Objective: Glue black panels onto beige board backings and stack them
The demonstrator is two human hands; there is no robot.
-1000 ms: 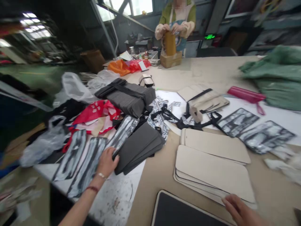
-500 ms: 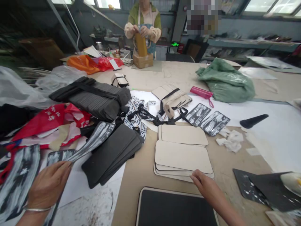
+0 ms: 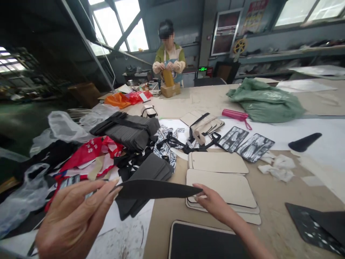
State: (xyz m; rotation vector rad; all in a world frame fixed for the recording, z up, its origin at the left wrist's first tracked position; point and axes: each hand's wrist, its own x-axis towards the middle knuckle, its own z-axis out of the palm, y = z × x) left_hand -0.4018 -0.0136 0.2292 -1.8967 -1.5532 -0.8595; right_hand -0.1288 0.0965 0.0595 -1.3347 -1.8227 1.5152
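A thin, bendy dark panel (image 3: 159, 189) is stretched level between my two hands above the table. My left hand (image 3: 78, 216) pinches its left end between thumb and fingers. At the right end, my right hand (image 3: 211, 201) closes its fingertips on the panel's edge. Partly hidden behind the panel is a fanned stack of dark grey panels (image 3: 155, 167). Beyond my right hand lie cream rectangular panels (image 3: 223, 185) in an overlapping pile. A black board with a cream rim (image 3: 205, 241) lies nearest me, cut off by the frame.
Two streaked black-and-white panels (image 3: 254, 147) lie to the right, near crumpled white tissue (image 3: 280, 167). Behind are a strapped grey bundle (image 3: 126, 129), a pink pouch (image 3: 234, 114) and a green bag (image 3: 265, 100). Across the table a person (image 3: 169, 57) handles a yellow-brown item over a carton (image 3: 171, 90).
My left hand has lifted the panel rightward; its dark face shows now instead of the streaked one. My right hand has left the cream pile and gripped the other end. The view tilted up.
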